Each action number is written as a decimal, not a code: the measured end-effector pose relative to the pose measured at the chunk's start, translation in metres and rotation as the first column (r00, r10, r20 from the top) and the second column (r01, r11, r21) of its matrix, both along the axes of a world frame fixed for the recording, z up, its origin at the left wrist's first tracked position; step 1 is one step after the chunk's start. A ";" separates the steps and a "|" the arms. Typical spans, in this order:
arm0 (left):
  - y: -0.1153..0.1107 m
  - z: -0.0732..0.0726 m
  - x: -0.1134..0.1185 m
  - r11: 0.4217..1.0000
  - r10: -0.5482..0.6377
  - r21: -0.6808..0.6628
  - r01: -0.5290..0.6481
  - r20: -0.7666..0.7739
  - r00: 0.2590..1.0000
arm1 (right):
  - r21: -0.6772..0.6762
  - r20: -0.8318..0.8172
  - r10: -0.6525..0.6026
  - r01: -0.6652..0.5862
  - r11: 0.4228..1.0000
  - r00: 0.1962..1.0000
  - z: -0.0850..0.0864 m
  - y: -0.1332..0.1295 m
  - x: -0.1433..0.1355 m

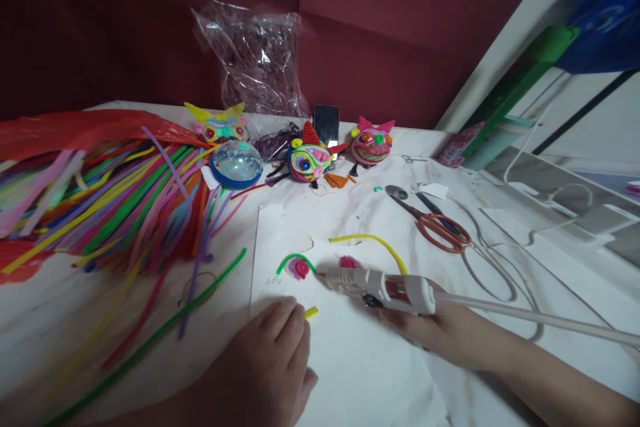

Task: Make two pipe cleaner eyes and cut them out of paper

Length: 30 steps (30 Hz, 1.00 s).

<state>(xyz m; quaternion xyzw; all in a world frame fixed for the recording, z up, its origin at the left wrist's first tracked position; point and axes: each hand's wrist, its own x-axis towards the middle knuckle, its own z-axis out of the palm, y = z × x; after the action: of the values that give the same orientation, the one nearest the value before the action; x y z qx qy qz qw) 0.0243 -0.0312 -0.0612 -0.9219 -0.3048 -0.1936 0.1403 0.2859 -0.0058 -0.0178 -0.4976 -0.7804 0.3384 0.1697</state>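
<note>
Now: R hand (440,330) clamped on glue gun (385,287), nozzle at pink coil (300,269); L hand (273,353) pinching yellow bit (311,312) on paper (350,360).

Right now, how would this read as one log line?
right hand grips glue gun | nozzle at pink coil | left hand holds yellow bit

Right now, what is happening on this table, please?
A person is doing craft work with pipe cleaners. The right hand holds a white glue gun, its nozzle pointing at a small pink coil with a green arc on a white sheet. The left hand pinches a short yellow piece beside it. A heap of colourful pipe cleaners lies to the left, red-handled scissors to the right, and three finished figures stand behind.
</note>
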 end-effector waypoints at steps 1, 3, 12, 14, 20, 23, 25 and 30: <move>0.000 -0.001 0.000 1.000 -0.006 0.005 0.006 0.000 1.000 | 0.000 0.006 -0.001 0.001 1.000 1.000 0.000 0.000 0.001; 0.001 -0.002 -0.001 1.000 -0.014 0.008 0.014 0.003 1.000 | -0.003 0.017 -0.014 0.014 1.000 1.000 -0.002 -0.001 0.003; 0.000 0.000 -0.002 1.000 -0.006 -0.001 0.006 -0.042 0.999 | -0.291 -0.278 -0.225 0.141 0.946 0.934 -0.014 0.002 0.012; -0.001 0.001 -0.003 1.000 0.002 0.001 -0.001 -0.074 0.997 | -0.291 -0.398 -0.300 0.191 0.937 0.867 -0.019 0.003 0.015; -0.002 0.003 -0.003 1.000 0.010 -0.012 -0.011 -0.111 0.994 | -0.241 -0.438 -0.351 0.268 0.933 0.828 -0.033 -0.002 0.034; -0.002 0.004 -0.001 1.000 0.012 -0.010 -0.013 -0.107 0.994 | -0.183 -0.302 -0.293 0.246 0.952 0.907 -0.024 -0.006 0.027; -0.002 0.005 -0.001 1.000 0.017 -0.017 -0.019 -0.113 0.993 | -0.144 -0.199 -0.189 0.162 0.976 0.962 -0.015 -0.006 0.014; -0.003 0.006 -0.002 0.999 0.017 -0.038 -0.021 -0.108 0.994 | -0.021 -0.067 0.032 -0.034 0.999 0.997 -0.003 -0.002 -0.021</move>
<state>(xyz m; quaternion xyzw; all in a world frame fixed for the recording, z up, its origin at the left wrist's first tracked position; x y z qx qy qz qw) 0.0226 -0.0346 -0.0549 -0.9306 -0.3092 -0.1365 0.1404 0.2653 -0.0075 -0.0206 -0.4748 -0.7786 0.3664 0.1846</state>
